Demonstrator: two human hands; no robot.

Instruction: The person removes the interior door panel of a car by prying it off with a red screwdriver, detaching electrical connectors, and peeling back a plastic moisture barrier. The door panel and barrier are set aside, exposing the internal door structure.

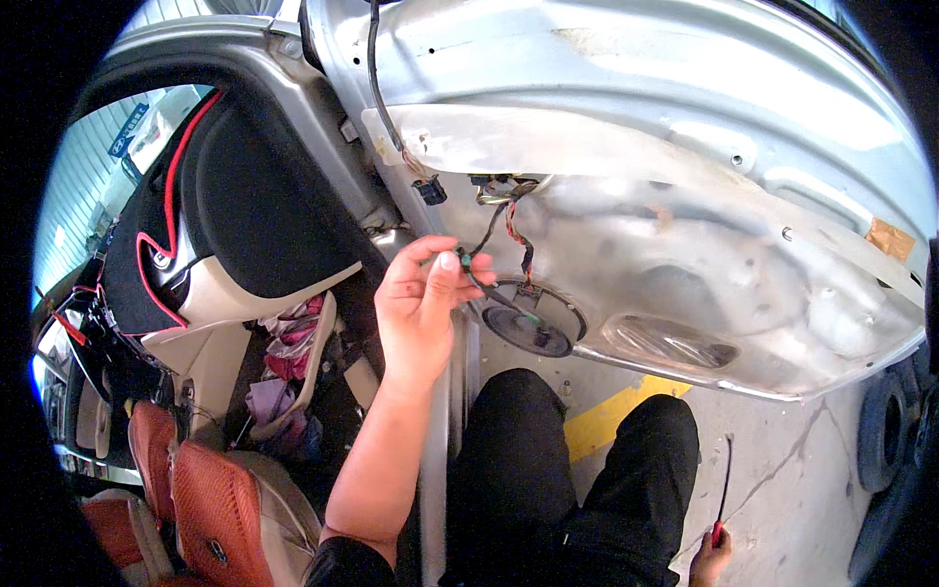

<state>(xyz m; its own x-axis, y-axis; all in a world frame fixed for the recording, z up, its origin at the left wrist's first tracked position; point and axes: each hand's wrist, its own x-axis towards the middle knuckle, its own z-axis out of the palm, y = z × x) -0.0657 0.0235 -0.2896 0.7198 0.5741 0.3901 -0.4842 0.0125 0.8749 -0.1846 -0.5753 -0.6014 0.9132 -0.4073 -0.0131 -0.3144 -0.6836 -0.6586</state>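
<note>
My left hand (419, 298) is raised at the stripped inner side of a silver car door (743, 254), pinching a small green connector (466, 261) on a dark cable between thumb and fingers. Below it sits a round black speaker (518, 330), with a twisted coloured wire bundle (520, 240) running up to wiring in a door opening. A black plug (430, 191) dangles from another cable above my hand. My right hand (711, 560), low at the right edge of my legs, grips a long thin screwdriver (719, 523) by its red handle.
On the left, the car's open doorway shows a dark dashboard side (259, 186), a door-sill pillar, crumpled cloths (284, 391) and orange seats (220, 504). My knees are under the door. The concrete floor (782, 460) has a yellow stripe, and dark tyres (880, 440) stand at the right.
</note>
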